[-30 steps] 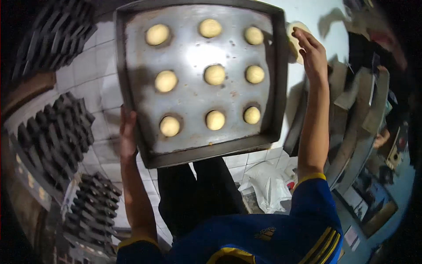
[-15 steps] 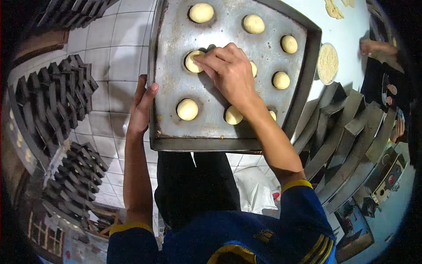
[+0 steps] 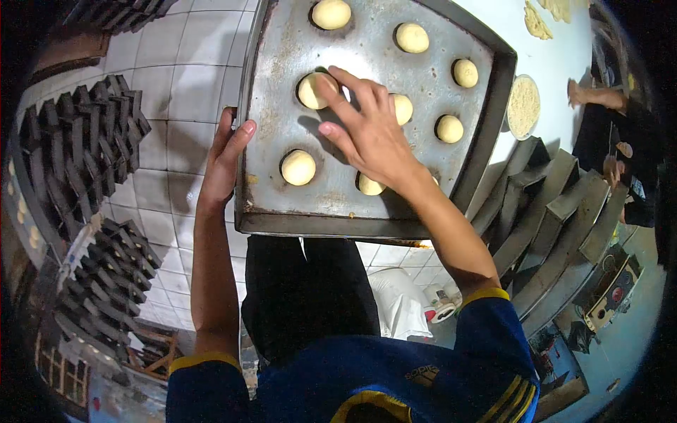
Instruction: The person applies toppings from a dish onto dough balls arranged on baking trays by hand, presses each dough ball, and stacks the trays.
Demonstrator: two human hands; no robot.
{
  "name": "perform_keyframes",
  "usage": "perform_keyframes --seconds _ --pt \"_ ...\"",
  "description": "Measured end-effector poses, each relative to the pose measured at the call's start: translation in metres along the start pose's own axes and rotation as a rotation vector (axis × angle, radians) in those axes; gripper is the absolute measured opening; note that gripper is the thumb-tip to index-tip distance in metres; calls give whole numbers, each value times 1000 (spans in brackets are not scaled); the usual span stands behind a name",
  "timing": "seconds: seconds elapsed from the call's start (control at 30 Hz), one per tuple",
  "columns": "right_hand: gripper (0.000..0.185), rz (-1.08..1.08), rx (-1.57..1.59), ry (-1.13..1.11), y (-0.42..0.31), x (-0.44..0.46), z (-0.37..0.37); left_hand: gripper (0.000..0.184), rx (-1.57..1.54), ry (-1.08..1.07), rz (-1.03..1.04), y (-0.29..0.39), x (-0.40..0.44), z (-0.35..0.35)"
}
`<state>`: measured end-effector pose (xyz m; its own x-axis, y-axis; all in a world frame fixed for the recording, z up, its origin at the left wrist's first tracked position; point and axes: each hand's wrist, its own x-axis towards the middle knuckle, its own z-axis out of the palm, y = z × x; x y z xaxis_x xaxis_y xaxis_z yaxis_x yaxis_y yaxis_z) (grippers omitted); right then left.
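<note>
A shallow metal tray (image 3: pixel 431 86) lies in front of the person, its near wall running left to right and its side walls running from near to far, the right one slanting toward the far right; the far end is cut off, so which way its long axis runs cannot be told. On it sit round dough balls (image 3: pixel 298 168) in rows, evenly spaced and well apart, the one at near right mostly hidden by a forearm. The right hand (image 3: pixel 374 137) is over the tray, open, fingers spread and pointing far left, thumb held away; its fingertips, slightly blurred, are at the middle-left dough ball, overlapping its right side. The left hand (image 3: pixel 224 162) is at the tray's left wall, thumb beside the rim and apart from the fingers; whether it grips is unclear. Right of the tray, a plate (image 3: pixel 523 136) of pale crumbs (image 3: pixel 524 106) stands on a white table (image 3: pixel 557 63), with dough scraps (image 3: pixel 537 22) farther off and another person's hand (image 3: pixel 575 93) at the far right. Nearer on the right are stacked trays (image 3: pixel 525 211); dark metal stacks (image 3: pixel 81 141) stand left, above white tiles (image 3: pixel 190 92). A white bag (image 3: pixel 405 314) lies near the person's legs.
</note>
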<state>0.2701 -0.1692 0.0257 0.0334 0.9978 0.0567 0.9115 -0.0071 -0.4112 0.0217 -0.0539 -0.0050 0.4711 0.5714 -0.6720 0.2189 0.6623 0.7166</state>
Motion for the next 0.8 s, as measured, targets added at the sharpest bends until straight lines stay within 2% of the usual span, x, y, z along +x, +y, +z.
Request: perform_keyframes --seconds 0.03,0.13,0.27,0.33,0.4,0.47,0.5,0.53,0.57,0.6,0.67,0.73,0.77,0.8 --pt "69 -1 3 1 -1 3 -2 99 22 1 -9 1 -1 0" --pt "74 -50 -4 -8 -2 9 3 99 131 98 -2 -3 0 -1" --pt "75 -85 -32 -64 4 8 15 94 39 -10 74 -5 4 -1" --pt "72 -16 116 -72 11 9 -6 96 98 110 32 -16 6 -7" --pt "57 102 305 217 31 5 -44 97 67 31 37 -10 6 -7" --pt "42 303 97 422 74 -17 -84 98 34 -56 39 -8 4 -9" --pt "37 389 8 524 120 -40 -90 96 76 18 32 -15 6 -14" --pt "34 524 -141 495 134 -53 -120 94 115 85 25 -24 10 -19" --pt "31 686 -161 546 156 -69 -134 91 133 84 95 -38 16 -27" --pt "31 887 -296 473 181 -89 -148 88 147 70 65 -53 24 -45" --pt "33 830 -458 413 239 -131 -161 87 95 74 59 -68 29 -58" --pt "34 870 -431 332 239 -132 -170 86 107 43 67 -56 26 -49" --pt "34 896 -527 263 241 -130 -167 84 129 37 72 -47 23 -46" --pt "28 961 -457 210 247 -130 -163 84 131 28 74 -41 21 -40"
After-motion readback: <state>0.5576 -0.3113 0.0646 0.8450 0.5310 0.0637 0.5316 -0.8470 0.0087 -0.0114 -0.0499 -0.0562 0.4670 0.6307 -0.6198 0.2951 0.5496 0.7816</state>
